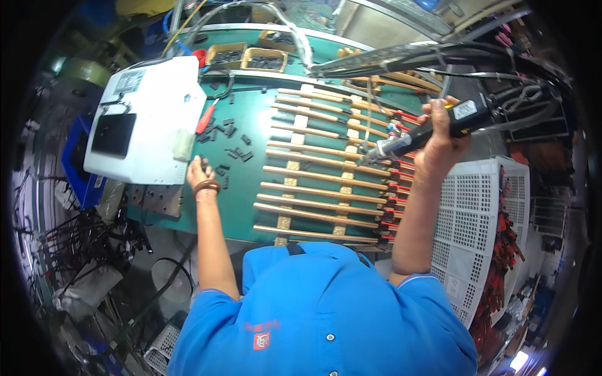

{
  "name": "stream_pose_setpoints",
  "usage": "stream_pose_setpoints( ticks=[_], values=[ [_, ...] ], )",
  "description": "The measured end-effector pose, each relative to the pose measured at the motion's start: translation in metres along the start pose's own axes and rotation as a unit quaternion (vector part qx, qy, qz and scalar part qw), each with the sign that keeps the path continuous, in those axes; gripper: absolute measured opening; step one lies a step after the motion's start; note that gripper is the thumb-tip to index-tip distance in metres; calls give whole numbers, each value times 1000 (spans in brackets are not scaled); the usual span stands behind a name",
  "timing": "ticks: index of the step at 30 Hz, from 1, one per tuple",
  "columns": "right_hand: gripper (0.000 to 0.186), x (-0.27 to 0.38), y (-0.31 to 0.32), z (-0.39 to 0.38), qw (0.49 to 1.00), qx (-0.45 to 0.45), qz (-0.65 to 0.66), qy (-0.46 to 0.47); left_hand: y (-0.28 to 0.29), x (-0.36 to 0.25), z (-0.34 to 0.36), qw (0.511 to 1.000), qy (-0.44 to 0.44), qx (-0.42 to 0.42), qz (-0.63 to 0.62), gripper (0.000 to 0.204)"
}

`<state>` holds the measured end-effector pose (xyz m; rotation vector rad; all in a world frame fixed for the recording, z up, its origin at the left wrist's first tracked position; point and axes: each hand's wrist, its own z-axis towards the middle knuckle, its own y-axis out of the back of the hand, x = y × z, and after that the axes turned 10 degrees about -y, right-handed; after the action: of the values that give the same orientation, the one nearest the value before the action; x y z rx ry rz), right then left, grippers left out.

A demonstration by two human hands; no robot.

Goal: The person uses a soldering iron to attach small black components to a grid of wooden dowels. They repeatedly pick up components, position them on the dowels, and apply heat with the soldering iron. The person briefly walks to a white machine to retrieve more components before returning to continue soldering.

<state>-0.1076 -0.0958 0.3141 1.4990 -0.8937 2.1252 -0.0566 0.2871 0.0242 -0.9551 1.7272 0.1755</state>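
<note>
My right hand (pixel 438 135) is wrapped round a black electric screwdriver (pixel 461 116), raised over the right ends of a row of rods. Its silver nose (pixel 390 148) points left and down toward them. Several long tan rods (pixel 320 186) lie side by side across notched wooden strips (pixel 285 210), with black and red fittings (pixel 390 195) at their right ends. My left hand (pixel 199 174) is beside the lower right edge of a white machine (pixel 147 94), fingers curled together; what they pinch, if anything, is too small to make out. Small black parts (pixel 235 152) lie scattered to its right.
A red-handled screwdriver (pixel 207 117) lies by the machine on the green tabletop (pixel 251 113). Boxes of black parts (pixel 265 61) stand at the back. Bundled cables (pixel 401 62) hang at the far right. A white perforated crate (pixel 465 219) with red and black pieces stands right of the table.
</note>
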Motion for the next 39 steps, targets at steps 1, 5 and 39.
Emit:
stream_pose_setpoints(
  ticks=[1,5,39],
  values=[
    [20,-1,0,0,1000,0,5,-2,3,-7,-9,996,19,56,-60,17],
    [25,-2,7,-3,1000,-3,-7,-17,-10,-7,-68,932,204,251,-165,26],
    [21,-42,11,47,997,12,7,71,-184,69,-148,807,364,464,-44,37]
  ],
)
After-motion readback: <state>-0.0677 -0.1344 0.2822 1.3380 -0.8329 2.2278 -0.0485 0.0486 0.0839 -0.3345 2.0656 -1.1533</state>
